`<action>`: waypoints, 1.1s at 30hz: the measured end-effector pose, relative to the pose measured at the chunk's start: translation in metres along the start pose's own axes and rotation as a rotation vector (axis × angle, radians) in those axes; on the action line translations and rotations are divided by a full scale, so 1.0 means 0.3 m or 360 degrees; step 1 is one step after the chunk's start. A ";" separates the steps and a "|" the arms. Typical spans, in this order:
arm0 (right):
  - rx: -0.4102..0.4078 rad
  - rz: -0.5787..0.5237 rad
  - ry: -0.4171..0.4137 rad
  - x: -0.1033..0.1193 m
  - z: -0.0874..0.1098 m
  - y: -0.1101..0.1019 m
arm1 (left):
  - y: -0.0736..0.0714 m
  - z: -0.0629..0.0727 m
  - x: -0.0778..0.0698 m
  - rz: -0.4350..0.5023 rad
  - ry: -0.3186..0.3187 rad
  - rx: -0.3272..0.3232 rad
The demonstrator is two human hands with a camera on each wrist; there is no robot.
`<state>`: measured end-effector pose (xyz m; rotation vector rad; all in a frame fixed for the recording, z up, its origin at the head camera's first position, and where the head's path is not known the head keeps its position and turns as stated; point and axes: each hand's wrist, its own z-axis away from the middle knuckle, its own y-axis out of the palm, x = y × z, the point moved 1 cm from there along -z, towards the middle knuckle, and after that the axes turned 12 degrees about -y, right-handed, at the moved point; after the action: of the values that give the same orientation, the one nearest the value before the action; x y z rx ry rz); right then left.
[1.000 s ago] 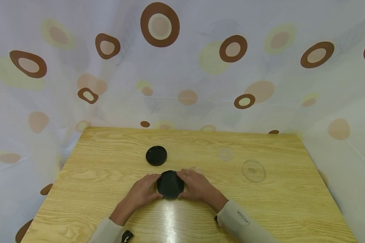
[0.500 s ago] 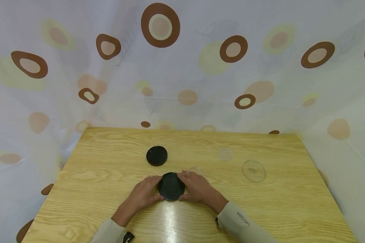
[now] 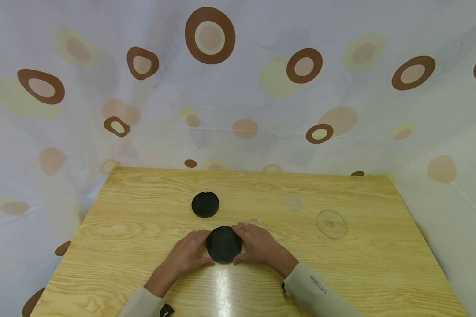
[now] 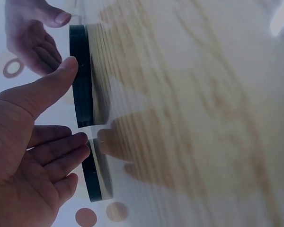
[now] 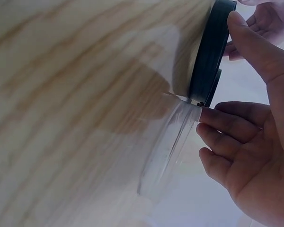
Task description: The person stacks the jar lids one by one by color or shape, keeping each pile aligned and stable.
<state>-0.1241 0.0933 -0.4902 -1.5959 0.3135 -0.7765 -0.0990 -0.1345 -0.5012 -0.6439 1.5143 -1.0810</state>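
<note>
Gripping the nearer black dish (image 3: 224,245) between them by its rim, the left hand (image 3: 188,251) and right hand (image 3: 259,244) had drawn it slightly back over the table (image 3: 143,211), widening its gap from the farther black dish (image 3: 205,204), while a clear dish (image 5: 165,146) crowded the right side.

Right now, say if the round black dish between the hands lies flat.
Flat: from above, the round black dish shows its broad face.

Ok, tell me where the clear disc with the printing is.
In the head view, the printed clear disc lies on the right side of the table, right of both hands; its nearest neighbour, a smaller clear disc, sits farther back to its left.
</note>
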 end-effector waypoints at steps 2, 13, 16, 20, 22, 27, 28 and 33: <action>0.0000 -0.0005 0.0008 0.000 0.000 -0.004 | -0.003 0.000 0.001 -0.0011 -0.0008 -0.0010; 0.0030 0.0045 0.0042 -0.007 -0.021 -0.043 | -0.048 -0.017 0.003 0.0047 -0.0151 -0.0017; 0.0026 0.0047 0.0032 -0.005 -0.036 -0.054 | -0.055 -0.022 0.012 0.0045 -0.0170 -0.0019; 0.0023 0.0048 0.0039 0.002 -0.066 -0.070 | -0.065 -0.024 0.030 0.0020 -0.0172 -0.0033; 0.0033 0.0056 0.0056 0.004 -0.081 -0.079 | -0.074 -0.029 0.038 0.0029 -0.0181 -0.0033; 0.0054 0.0102 0.0080 -0.003 -0.116 -0.099 | -0.103 -0.057 0.051 0.0066 -0.0227 -0.0017; 0.0056 0.0108 0.0080 -0.005 -0.123 -0.103 | -0.110 -0.065 0.052 0.0063 -0.0233 -0.0016; 0.0081 0.0124 0.0120 -0.022 -0.155 -0.121 | -0.131 -0.102 0.066 0.0044 -0.0228 -0.0023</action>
<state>-0.1669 0.0686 -0.4573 -1.5006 0.4051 -0.7799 -0.1391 -0.1598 -0.4765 -0.6941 1.4043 -0.9829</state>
